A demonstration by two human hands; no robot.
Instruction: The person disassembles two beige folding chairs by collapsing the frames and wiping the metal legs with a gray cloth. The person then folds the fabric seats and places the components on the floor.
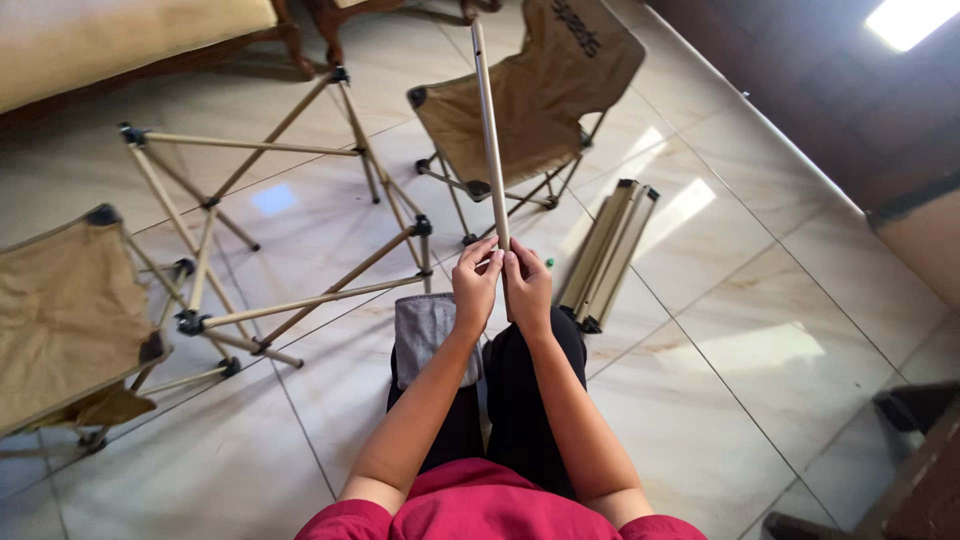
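My left hand (pixel 476 285) and my right hand (pixel 528 287) both grip the near end of a long tan slat (pixel 489 130), which points away from me over the floor. A folded bundle of similar tan slats (pixel 607 253) lies on the tiles just right of my hands. An unfolded tan folding frame with black joints (pixel 290 230) stands to the left. A grey cloth bag (pixel 425 335) rests on my left leg. I sit on the floor in black trousers and a red top.
A tan fabric camp chair (pixel 540 100) stands ahead, behind the slat. Another tan camp chair (pixel 65 320) is at the far left. A wooden bench with a cushion (pixel 120 40) is at the top left. Dark furniture (pixel 915 440) sits at the lower right.
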